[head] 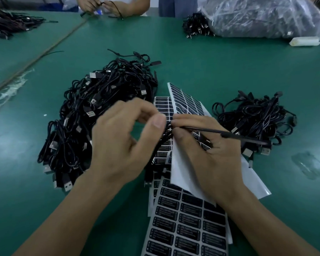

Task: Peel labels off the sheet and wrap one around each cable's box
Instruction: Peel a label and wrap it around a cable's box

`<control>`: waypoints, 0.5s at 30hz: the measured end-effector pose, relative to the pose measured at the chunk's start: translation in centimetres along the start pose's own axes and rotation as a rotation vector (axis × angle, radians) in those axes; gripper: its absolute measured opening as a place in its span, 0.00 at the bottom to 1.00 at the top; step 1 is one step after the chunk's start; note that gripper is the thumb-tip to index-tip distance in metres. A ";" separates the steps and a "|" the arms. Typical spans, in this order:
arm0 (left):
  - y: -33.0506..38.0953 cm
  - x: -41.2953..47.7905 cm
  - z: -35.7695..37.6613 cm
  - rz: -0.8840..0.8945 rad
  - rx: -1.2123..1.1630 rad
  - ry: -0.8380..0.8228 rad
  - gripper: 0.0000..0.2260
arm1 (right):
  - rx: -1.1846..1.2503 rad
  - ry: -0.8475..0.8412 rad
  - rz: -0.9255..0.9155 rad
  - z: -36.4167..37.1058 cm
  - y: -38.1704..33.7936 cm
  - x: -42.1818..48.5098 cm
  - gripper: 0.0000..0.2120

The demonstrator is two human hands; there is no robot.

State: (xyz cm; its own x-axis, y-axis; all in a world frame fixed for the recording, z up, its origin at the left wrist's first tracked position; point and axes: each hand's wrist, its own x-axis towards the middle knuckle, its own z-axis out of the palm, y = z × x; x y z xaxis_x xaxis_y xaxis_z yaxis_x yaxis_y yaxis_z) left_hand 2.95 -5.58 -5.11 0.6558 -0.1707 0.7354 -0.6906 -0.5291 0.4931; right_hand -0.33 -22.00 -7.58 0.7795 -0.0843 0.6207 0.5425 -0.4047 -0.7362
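Tabletop (220, 58) green, cable heaps (100, 115), label sheets (188, 222)

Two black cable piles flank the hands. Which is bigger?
The tangled black USB cable pile beside the left hand; it spreads wider than the small pile by the right hand.

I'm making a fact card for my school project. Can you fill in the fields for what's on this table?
left hand: pinches the black cable
right hand: pinches the same cable
label sheets: lie under the hands
big cable pile: left of the hands
small cable pile: right of the hands
table: green
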 end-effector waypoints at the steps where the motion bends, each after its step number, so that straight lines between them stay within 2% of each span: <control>1: 0.3 -0.1 0.0 -0.024 0.005 -0.119 0.17 | 0.019 0.009 0.022 0.1 0.0 0.0 0.08; 4: -0.2 -0.2 -0.3 -0.157 0.171 -0.447 0.21 | -0.013 -0.053 0.027 0.1 0.0 0.0 0.07; 6: -0.9 -0.3 -0.3 -0.244 0.160 -0.575 0.26 | -0.061 -0.089 0.024 0.1 0.1 -0.1 0.07; 10: -1.2 -0.7 0.2 -0.291 -0.038 -0.572 0.26 | -0.011 -0.021 0.166 0.0 0.5 -0.4 0.06; 13: -0.9 -0.4 0.3 -0.355 -0.242 -0.479 0.23 | 0.155 -0.015 0.283 0.0 0.4 -0.3 0.06; 15: -1.0 0.0 0.0 -0.486 -0.444 -0.379 0.22 | 0.257 -0.054 0.357 0.1 0.3 -0.1 0.05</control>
State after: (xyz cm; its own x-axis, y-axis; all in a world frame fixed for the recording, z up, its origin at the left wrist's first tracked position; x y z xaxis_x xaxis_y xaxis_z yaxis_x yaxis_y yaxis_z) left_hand 3.67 -5.08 -5.58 0.9221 -0.3200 0.2176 -0.3030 -0.2473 0.9204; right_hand -0.25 -22.05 -7.87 0.9437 -0.1271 0.3053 0.2912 -0.1183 -0.9493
